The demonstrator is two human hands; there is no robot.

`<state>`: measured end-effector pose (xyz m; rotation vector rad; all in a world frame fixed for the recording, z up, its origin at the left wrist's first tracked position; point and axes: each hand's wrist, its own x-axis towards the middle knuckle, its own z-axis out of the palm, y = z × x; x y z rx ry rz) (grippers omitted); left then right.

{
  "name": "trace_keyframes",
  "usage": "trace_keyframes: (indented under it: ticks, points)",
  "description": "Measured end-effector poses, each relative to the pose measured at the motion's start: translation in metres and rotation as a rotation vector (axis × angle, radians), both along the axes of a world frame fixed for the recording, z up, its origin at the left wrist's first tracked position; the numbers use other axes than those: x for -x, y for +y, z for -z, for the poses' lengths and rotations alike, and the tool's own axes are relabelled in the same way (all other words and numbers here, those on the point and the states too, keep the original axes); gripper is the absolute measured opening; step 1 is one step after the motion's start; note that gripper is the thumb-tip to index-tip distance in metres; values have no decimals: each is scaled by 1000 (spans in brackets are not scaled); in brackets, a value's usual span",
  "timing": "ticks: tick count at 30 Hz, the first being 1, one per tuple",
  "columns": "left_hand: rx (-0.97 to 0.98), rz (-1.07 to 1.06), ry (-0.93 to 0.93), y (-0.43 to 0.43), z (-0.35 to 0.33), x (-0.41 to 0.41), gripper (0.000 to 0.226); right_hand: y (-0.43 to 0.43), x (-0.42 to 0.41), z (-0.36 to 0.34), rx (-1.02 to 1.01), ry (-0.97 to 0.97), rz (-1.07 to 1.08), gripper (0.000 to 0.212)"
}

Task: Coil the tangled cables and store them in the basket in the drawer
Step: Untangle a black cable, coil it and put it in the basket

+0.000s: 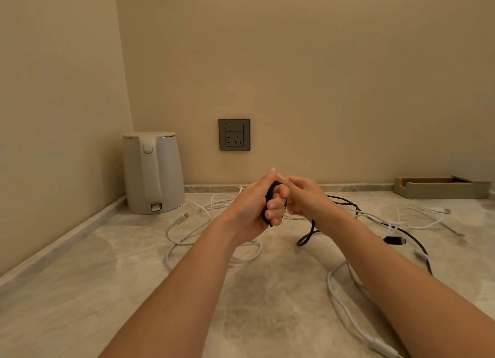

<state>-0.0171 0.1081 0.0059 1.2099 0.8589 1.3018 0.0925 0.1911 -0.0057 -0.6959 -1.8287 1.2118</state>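
Note:
My left hand (257,205) grips a small coil of the black cable (308,237), with loops wound round its curled fingers. My right hand (305,197) is right next to it and pinches the same cable near the coil. From there the black cable drops to the marble counter (107,290), loops, and runs right to a dark plug (395,240). Several white cables (214,250) lie tangled on the counter behind and to the right of my arms. No drawer or basket is in view.
A white electric kettle (152,173) stands in the back left corner. A grey wall socket (234,134) sits on the wall behind my hands. A flat grey and orange tray (442,187) rests at the back right against the wall.

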Motion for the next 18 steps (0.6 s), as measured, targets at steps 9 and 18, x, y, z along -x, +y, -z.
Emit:
trace_keyframes:
  ticks: [9, 18]
  points:
    - [-36, -147, -475, 6, -8, 9, 50, -20, 21, 12, 313, -38, -265, 55]
    - [-70, -444, -733, 8, -11, 49, 50, -52, 25, 5, -624, -991, -67, 22]
